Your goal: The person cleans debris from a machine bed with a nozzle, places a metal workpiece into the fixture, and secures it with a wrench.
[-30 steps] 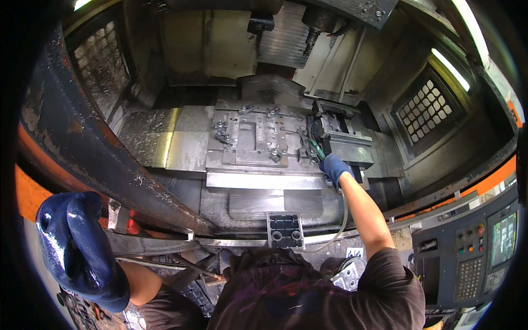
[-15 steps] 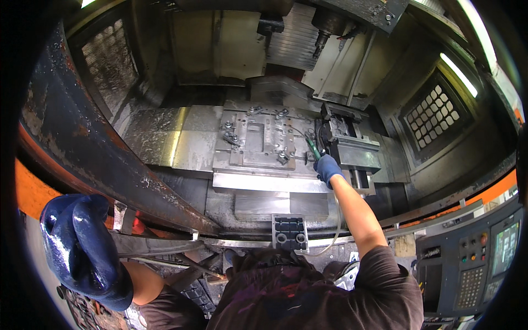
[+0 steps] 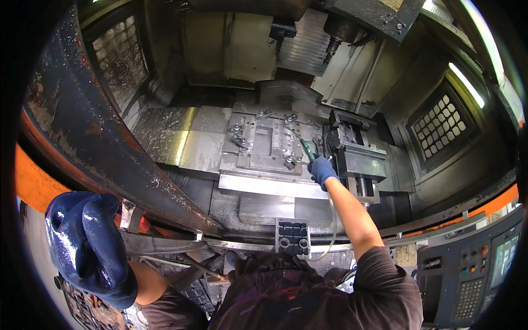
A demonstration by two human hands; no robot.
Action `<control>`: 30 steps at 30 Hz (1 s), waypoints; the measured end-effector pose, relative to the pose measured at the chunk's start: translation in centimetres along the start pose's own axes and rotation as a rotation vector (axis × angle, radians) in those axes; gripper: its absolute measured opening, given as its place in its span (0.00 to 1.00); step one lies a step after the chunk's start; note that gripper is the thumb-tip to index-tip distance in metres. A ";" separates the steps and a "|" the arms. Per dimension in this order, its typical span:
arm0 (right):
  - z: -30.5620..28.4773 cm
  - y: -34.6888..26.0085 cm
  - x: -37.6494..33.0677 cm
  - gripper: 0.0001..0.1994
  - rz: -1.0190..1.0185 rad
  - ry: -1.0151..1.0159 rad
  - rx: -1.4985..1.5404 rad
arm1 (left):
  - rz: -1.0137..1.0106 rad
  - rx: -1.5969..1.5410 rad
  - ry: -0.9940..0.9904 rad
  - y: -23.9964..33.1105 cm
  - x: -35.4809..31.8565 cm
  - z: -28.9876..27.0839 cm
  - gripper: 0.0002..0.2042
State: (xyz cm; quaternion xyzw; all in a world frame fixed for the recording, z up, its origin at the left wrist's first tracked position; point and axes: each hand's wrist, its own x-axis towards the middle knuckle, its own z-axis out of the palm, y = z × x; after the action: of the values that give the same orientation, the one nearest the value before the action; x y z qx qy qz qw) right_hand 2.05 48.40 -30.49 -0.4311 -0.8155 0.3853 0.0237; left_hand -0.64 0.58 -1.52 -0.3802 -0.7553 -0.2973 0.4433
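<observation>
My right hand, in a blue glove, reaches into the machine and is closed around a green air blow gun. The gun points toward a metal fixture plate with several bolted clamps. From the hand a thin pale hose hangs down past the table's front edge. My left hand, in a shiny dark blue glove, is raised at the lower left, apart from the fixture. Its fingers are curled in; whatever they may hold is hidden.
A machine vise stands right of the fixture. The spindle hangs above at the back. A dark block with round holes sits at the front sill. A control panel is at the lower right, a rusty door edge at the left.
The view has shifted slightly, moving the scene right. My right hand and the air blow gun have moved left and nearer, toward the fixture plate's right side. The left hand keeps its curled pose.
</observation>
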 end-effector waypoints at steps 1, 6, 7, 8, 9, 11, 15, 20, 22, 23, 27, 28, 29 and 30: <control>-0.2 -1.4 -1.0 0.14 -0.022 -0.041 -0.065 | -0.006 0.000 0.000 -0.1 -0.1 0.0 0.07; 2.9 -1.1 1.3 0.13 -0.202 0.008 -0.221 | -0.026 -0.015 -0.002 0.2 0.2 0.2 0.08; 3.6 -0.6 2.4 0.13 -0.249 0.037 -0.287 | -0.012 0.014 0.000 0.3 0.2 0.1 0.08; 4.0 -0.1 3.4 0.13 -0.238 0.036 -0.246 | 0.001 0.042 0.002 0.3 0.3 0.1 0.08; 4.6 0.5 4.3 0.14 -0.229 0.027 -0.204 | -0.002 0.053 0.011 0.3 0.4 0.1 0.09; 4.2 -2.4 1.8 0.14 -0.123 -0.054 -0.140 | -0.034 0.092 0.017 0.4 0.1 0.1 0.08; 4.5 -3.3 0.7 0.13 -0.070 -0.089 -0.049 | -0.057 0.059 0.043 0.5 0.0 0.3 0.08; 5.9 -1.8 1.6 0.10 -0.176 -0.045 -0.231 | -0.052 0.008 0.047 0.4 0.1 0.4 0.08; 5.4 -3.6 -1.1 0.10 -0.141 -0.100 -0.116 | -0.065 0.016 0.028 0.3 -0.1 0.2 0.08; 5.1 -4.4 -2.2 0.11 -0.110 -0.106 -0.068 | -0.058 0.016 0.020 0.2 -0.1 0.1 0.08; 5.3 -2.2 -1.5 0.12 -0.014 -0.150 -0.050 | -0.073 -0.007 0.027 0.2 0.0 0.1 0.07; 5.2 -1.2 -1.7 0.13 -0.029 -0.173 -0.047 | -0.090 -0.010 0.035 0.3 0.0 0.1 0.07; 4.8 -0.2 -2.1 0.14 -0.043 -0.195 -0.044 | -0.095 -0.022 0.047 0.3 0.0 0.2 0.07; 4.7 0.6 -2.6 0.16 -0.059 -0.223 -0.041 | -0.101 -0.029 0.055 0.4 0.0 0.3 0.07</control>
State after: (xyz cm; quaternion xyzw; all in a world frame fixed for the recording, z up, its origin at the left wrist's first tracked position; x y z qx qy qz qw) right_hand 2.39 43.82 -33.45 -0.3617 -0.8332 0.4133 -0.0649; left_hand -0.39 1.04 -1.58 -0.3396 -0.7569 -0.3403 0.4427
